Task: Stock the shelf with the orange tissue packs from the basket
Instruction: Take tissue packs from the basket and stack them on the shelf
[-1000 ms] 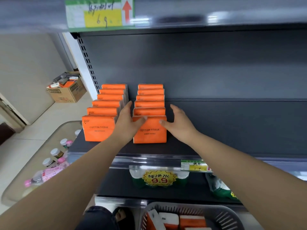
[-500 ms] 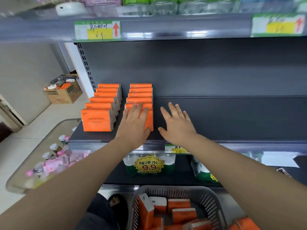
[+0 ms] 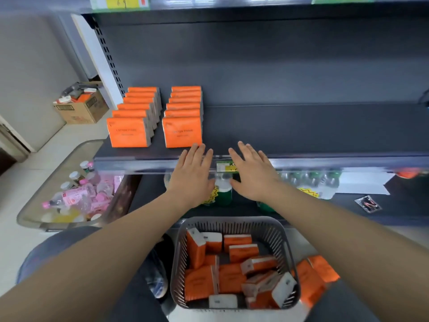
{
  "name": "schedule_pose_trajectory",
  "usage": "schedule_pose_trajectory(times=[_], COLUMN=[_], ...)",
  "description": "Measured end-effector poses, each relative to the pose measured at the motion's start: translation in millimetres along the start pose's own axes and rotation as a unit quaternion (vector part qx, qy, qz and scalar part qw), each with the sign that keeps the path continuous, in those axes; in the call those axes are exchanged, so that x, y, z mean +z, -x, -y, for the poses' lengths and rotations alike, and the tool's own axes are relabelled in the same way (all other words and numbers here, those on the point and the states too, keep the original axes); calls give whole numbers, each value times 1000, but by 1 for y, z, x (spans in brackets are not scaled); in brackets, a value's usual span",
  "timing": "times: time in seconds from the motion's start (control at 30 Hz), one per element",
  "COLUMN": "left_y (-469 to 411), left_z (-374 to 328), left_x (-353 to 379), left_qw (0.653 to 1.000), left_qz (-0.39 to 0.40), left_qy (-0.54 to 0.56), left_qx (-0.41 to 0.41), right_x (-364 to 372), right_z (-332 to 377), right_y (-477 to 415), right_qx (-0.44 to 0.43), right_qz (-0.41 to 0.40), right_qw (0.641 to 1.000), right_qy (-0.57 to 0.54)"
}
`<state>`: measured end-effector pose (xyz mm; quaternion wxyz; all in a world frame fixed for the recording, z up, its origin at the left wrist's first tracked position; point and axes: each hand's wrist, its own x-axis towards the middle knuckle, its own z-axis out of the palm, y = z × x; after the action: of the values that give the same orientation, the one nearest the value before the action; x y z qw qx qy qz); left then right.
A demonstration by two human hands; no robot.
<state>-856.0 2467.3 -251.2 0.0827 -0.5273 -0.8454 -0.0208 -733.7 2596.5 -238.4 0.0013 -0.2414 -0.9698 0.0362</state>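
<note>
At the left end of the shelf (image 3: 301,129) I see two rows of orange tissue packs (image 3: 181,131) standing upright. Just in front, my left hand (image 3: 193,173) and right hand (image 3: 251,173) lie flat over the shelf's front edge, fingers straight, gripping nothing. Below them the basket (image 3: 234,225) holds more packs.

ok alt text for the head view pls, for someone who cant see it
Two empty hands, the left hand and right hand, reach with straight fingers over the front edge of a dark shelf, where two rows of upright orange tissue packs stand at its left end. Below, a grey basket holds more loose packs.
</note>
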Motion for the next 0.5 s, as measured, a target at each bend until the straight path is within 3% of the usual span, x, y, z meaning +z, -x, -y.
schedule_pose_trajectory(times=[0.27, 0.5], left_y=[39, 62], left_z=[-26, -36], left_x=[31, 61], left_qw=[999, 991], left_qz=[48, 134], left_qy=[19, 24], left_qx=[7, 6], right_x=[36, 68], right_z=[-8, -16], right_y=[40, 65], right_qx=[-15, -16], right_qz=[33, 76], right_qw=[999, 997], right_qy=[-9, -26])
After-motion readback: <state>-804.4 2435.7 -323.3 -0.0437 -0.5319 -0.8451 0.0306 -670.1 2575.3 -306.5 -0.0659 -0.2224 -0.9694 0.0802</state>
